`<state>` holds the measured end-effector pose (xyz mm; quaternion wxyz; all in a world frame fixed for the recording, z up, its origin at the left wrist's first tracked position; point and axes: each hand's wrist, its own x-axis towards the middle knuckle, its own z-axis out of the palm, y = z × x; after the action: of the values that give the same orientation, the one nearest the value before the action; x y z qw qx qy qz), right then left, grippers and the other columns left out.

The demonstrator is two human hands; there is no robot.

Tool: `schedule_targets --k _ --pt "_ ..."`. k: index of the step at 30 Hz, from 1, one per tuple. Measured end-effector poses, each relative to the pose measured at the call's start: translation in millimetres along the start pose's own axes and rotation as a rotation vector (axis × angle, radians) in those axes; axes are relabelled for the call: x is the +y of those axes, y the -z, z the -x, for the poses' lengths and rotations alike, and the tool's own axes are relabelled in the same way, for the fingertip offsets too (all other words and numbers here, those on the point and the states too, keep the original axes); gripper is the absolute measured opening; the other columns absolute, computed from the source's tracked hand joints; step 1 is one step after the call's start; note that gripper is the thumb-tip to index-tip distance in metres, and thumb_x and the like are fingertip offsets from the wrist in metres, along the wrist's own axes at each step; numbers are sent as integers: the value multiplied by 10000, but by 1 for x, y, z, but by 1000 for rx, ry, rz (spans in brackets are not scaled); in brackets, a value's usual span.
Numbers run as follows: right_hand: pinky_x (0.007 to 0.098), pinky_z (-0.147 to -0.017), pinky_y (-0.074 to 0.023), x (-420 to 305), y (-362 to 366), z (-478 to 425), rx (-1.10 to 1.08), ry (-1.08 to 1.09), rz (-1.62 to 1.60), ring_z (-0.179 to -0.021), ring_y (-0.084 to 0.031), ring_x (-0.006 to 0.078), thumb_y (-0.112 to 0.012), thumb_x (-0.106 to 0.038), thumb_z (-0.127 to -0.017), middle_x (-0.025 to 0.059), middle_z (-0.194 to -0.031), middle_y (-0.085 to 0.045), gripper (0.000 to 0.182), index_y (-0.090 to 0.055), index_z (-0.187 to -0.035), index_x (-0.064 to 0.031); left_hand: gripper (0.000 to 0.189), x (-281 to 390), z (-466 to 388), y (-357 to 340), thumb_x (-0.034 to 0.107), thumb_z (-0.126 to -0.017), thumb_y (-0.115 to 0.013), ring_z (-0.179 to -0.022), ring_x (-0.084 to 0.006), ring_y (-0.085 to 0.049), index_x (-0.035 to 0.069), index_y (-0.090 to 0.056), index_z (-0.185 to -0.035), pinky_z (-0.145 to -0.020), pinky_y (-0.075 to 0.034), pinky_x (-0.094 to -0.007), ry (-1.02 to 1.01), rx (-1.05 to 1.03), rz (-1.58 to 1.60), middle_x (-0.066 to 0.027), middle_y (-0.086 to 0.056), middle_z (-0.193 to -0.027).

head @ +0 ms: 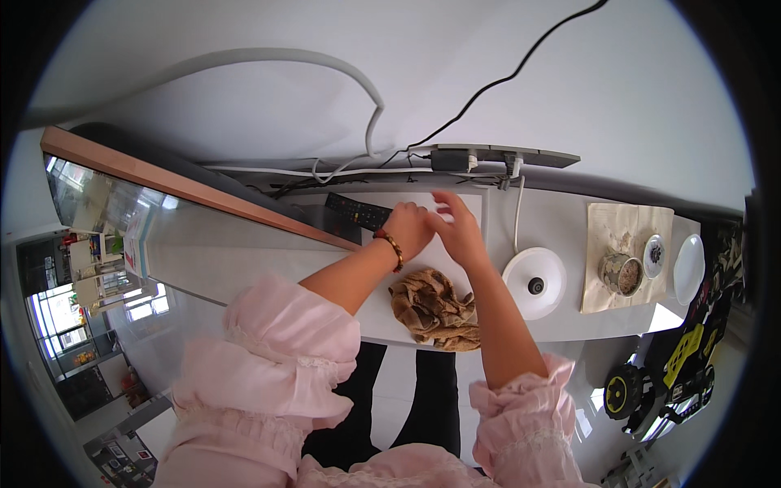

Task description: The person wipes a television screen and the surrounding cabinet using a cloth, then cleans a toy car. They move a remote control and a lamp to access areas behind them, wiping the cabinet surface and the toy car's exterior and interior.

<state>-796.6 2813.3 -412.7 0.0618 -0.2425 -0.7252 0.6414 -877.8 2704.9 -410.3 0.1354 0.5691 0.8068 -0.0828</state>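
Observation:
My left hand (pixel 413 230), with a beaded bracelet (pixel 393 247) at the wrist, has its fingers curled over the white cabinet top. The near end of a black remote control (pixel 359 211) meets this hand; its fingers hide whether it grips the remote. Right beside it is my right hand (pixel 456 229), thumb and index finger spread, its thumb by the left hand's fingers. No object shows between the right fingers. Below both hands lies a crumpled brown cloth (pixel 432 305), partly covered by my right forearm.
A television (pixel 201 189) stands at the left. To the right are a white round lid with a black knob (pixel 534 285), a patterned pot (pixel 619 274) and small dish (pixel 654 256) on brown paper (pixel 622 222). Cables and a power strip (pixel 531 155) run along the wall. A toy vehicle (pixel 665 378) stands on the floor.

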Motion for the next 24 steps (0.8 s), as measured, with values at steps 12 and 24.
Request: schedule_targets --k 12,24 --pt "427 -755 -523 -43 -125 -64 -658 0 1066 -933 -636 286 -765 -240 -629 75 -999 -637 481 -560 -1047 -118 371 -2 43 -54 216 -874 -486 -1149 -310 -474 67 -516 -1213 -952 -378 -432 12 527 242 -149 -501 -1240" --pt "401 -792 -521 -42 -126 -75 -471 159 887 -1000 -586 303 -777 -205 -588 109 -1121 -532 750 -454 -1259 -120 402 102 190 -6 66 -756 -644 -1244 -332 -416 57 -492 -1128 -999 -359 -458 -35 212 840 -183 -359 -1395"
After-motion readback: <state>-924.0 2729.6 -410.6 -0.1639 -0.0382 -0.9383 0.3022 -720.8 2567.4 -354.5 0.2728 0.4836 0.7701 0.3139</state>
